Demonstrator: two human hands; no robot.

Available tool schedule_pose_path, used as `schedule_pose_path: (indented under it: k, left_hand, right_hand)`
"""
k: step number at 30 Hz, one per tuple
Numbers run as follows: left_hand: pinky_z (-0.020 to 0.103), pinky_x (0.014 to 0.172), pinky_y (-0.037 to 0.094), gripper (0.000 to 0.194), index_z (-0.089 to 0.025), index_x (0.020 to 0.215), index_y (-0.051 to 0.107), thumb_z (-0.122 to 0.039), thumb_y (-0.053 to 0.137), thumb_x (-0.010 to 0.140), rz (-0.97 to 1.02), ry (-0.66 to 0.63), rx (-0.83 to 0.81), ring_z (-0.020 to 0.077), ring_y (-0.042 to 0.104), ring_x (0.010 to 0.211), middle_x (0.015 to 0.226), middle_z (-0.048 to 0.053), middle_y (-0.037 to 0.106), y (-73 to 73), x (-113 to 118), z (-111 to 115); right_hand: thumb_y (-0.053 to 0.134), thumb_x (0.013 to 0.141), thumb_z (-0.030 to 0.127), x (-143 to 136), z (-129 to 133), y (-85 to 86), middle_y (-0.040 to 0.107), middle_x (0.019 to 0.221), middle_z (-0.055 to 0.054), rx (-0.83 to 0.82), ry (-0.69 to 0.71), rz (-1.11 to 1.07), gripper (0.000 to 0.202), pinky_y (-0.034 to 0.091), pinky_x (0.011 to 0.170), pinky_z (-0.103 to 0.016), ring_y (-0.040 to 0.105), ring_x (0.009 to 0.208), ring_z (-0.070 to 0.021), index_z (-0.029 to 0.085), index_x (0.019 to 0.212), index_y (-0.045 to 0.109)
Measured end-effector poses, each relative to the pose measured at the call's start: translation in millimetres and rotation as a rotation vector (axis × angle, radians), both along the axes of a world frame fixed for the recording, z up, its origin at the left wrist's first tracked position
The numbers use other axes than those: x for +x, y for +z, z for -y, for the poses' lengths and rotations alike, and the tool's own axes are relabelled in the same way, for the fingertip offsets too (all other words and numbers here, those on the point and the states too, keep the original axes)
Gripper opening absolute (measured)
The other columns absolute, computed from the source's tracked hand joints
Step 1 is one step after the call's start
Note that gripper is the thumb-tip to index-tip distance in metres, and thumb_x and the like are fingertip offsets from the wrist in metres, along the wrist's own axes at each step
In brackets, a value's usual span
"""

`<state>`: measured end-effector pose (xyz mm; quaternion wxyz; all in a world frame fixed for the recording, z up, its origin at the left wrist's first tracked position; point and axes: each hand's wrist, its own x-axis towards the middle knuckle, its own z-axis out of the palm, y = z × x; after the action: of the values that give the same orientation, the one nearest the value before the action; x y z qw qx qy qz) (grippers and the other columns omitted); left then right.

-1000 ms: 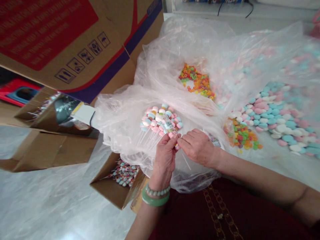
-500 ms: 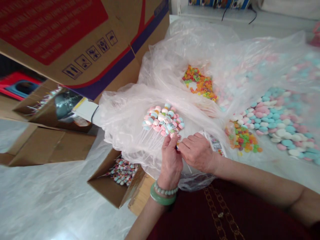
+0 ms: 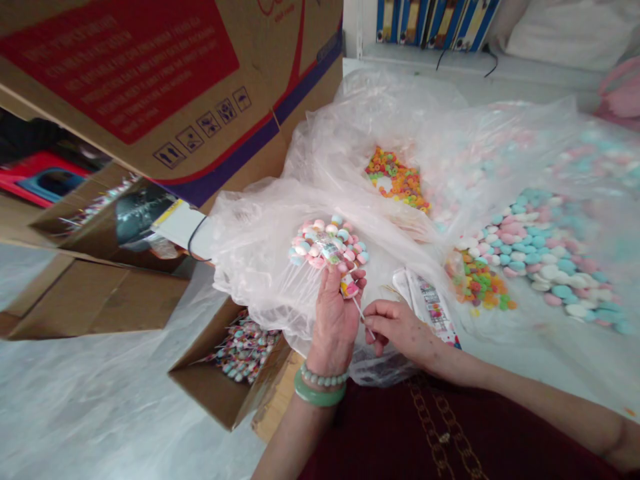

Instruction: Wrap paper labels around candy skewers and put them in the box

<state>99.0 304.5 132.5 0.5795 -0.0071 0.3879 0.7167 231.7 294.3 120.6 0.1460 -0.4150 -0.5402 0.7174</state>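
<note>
My left hand (image 3: 333, 313), with beads and a green bangle at its wrist, holds a candy skewer (image 3: 349, 287) in a printed clear wrapper between thumb and fingers. The skewer's white stick slants down to the right. Near its lower end, my right hand (image 3: 397, 327) pinches that stick between thumb and fingers. Just beyond my left hand lies a pile of marshmallow skewers (image 3: 315, 239), pink, white and blue, their sticks pointing toward me. To the right of my right hand are flat printed wrappers (image 3: 433, 303), partly covered by that hand.
Loose marshmallows (image 3: 540, 243) spread at the right under clear plastic sheeting (image 3: 320, 160). Ring gummies (image 3: 400, 180) lie at the back, more gummies (image 3: 483, 283) at the right. A large carton (image 3: 200, 80) stands at the left; below is an open box (image 3: 245, 350) of finished-looking skewers.
My right hand has moved down and right, from beside my left fingers to the stick's lower end. My left hand has turned palm up, showing the wrapped skewer. The camera view has shifted slightly.
</note>
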Motion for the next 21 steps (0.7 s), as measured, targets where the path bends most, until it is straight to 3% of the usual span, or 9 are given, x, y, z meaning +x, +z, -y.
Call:
schedule_pose_path:
  k: [2, 5, 8, 10, 12, 16, 21]
  left_hand:
    - [0.023, 0.070, 0.048, 0.024, -0.018, 0.095, 0.060, -0.030, 0.072, 0.078, -0.026, -0.019, 0.032, 0.0096, 0.060, 0.071, 0.091, 0.001, 0.063, 0.4, 2, 2]
    - [0.025, 0.072, 0.049, 0.034, -0.018, 0.102, 0.060, -0.034, 0.075, 0.075, -0.082, -0.065, 0.077, 0.0111, 0.061, 0.072, 0.093, 0.002, 0.064, -2.8, 11, 7]
    - [0.024, 0.072, 0.048, 0.032, -0.017, 0.097, 0.062, -0.034, 0.075, 0.074, -0.174, -0.052, 0.099, 0.0124, 0.061, 0.075, 0.089, 0.002, 0.064, -5.7, 20, 13]
    - [0.022, 0.069, 0.048, 0.029, -0.016, 0.093, 0.063, -0.033, 0.075, 0.073, -0.217, -0.061, 0.085, 0.0128, 0.061, 0.077, 0.088, 0.003, 0.065, -5.4, 21, 16]
    - [0.022, 0.064, 0.047, 0.032, -0.014, 0.091, 0.064, -0.035, 0.077, 0.070, -0.217, -0.155, 0.053, 0.0131, 0.060, 0.073, 0.086, 0.004, 0.065, -3.5, 17, 19]
    - [0.026, 0.064, 0.048, 0.038, -0.014, 0.090, 0.065, -0.041, 0.079, 0.067, -0.167, -0.335, -0.011, 0.0153, 0.060, 0.075, 0.088, 0.005, 0.065, -2.2, 2, 27]
    - [0.021, 0.052, 0.038, 0.039, -0.012, 0.069, 0.060, -0.047, 0.077, 0.066, -0.391, -0.268, -0.114, 0.0088, 0.047, 0.053, 0.058, -0.001, 0.054, -13.8, 2, 30]
  right_hand:
    - [0.052, 0.080, 0.028, -3, -1, -3.0, 0.054, 0.059, 0.002, -0.122, -0.092, -0.091, 0.017, 0.035, 0.047, -0.023, 0.045, 0.046, -0.0097, 0.018, 0.066, 0.054]
    - [0.056, 0.076, 0.026, -10, -7, -7.7, 0.046, 0.054, 0.005, 0.010, -0.222, -0.078, 0.017, 0.028, 0.045, -0.022, 0.039, 0.048, -0.0087, 0.018, 0.062, 0.053]
    - [0.056, 0.075, 0.028, -22, -14, -9.7, 0.044, 0.054, 0.005, 0.112, -0.297, -0.094, 0.016, 0.027, 0.046, -0.022, 0.037, 0.050, -0.0093, 0.018, 0.063, 0.054]
    - [0.054, 0.077, 0.031, -28, -16, -8.6, 0.043, 0.054, 0.005, 0.114, -0.310, -0.147, 0.019, 0.027, 0.046, -0.023, 0.037, 0.050, -0.0098, 0.018, 0.063, 0.053]
    - [0.052, 0.081, 0.032, -29, -17, -6.7, 0.044, 0.055, 0.005, 0.159, -0.279, -0.150, 0.022, 0.029, 0.048, -0.023, 0.038, 0.050, -0.0103, 0.019, 0.064, 0.052]
    - [0.048, 0.086, 0.028, -16, -17, -5.4, 0.057, 0.068, 0.001, 0.489, -0.241, 0.082, 0.019, 0.035, 0.058, -0.024, 0.050, 0.063, -0.0131, 0.019, 0.075, 0.060]
    - [0.042, 0.091, 0.020, -1, -10, -7.2, 0.056, 0.067, -0.001, 0.942, -0.087, 0.342, 0.024, 0.033, 0.061, -0.027, 0.051, 0.064, -0.0153, 0.017, 0.073, 0.058]
